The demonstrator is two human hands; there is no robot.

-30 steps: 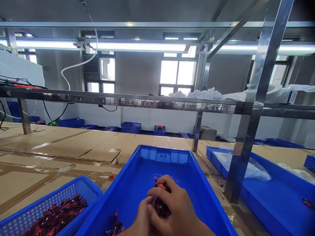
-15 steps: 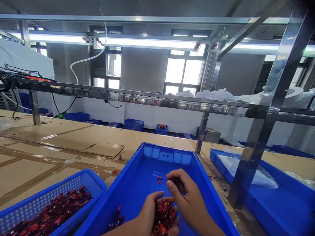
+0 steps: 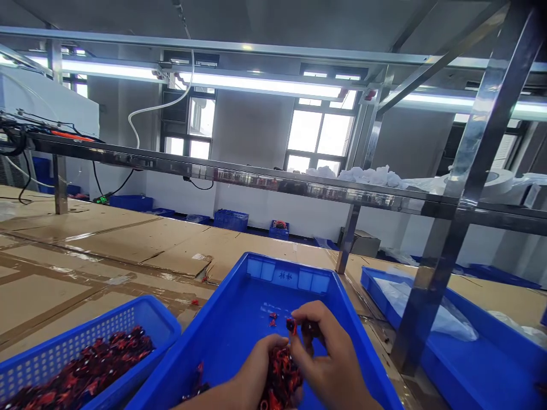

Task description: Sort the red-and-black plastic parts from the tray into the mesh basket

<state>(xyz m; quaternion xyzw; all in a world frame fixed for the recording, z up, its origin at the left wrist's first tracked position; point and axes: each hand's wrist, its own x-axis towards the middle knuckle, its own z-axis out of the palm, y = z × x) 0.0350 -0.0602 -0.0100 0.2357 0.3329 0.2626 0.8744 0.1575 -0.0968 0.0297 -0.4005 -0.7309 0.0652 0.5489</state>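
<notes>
My left hand [image 3: 252, 370] is cupped around a heap of small dark red parts [image 3: 280, 378], low over the large blue tray [image 3: 226, 319]. Just right of it, my right hand [image 3: 327, 359] pinches one small red and black part [image 3: 292, 326] between thumb and forefinger, with more dark parts under its curled fingers. Two small red pieces [image 3: 272, 319] lie on the tray floor beyond the hands. Further red parts [image 3: 196, 384] rest at the tray's near left side.
A perforated blue basket [image 3: 166, 327] of dark red parts stands at the left. At the right, past a metal post [image 3: 431, 285], another blue tray [image 3: 465, 341] holds clear plastic bags [image 3: 444, 313]. A metal shelf rail [image 3: 256, 177] crosses above the cardboard-covered table [image 3: 128, 239].
The right thumb and forefinger have parted slightly, and a small part now shows between their tips. The camera view has shifted a little.
</notes>
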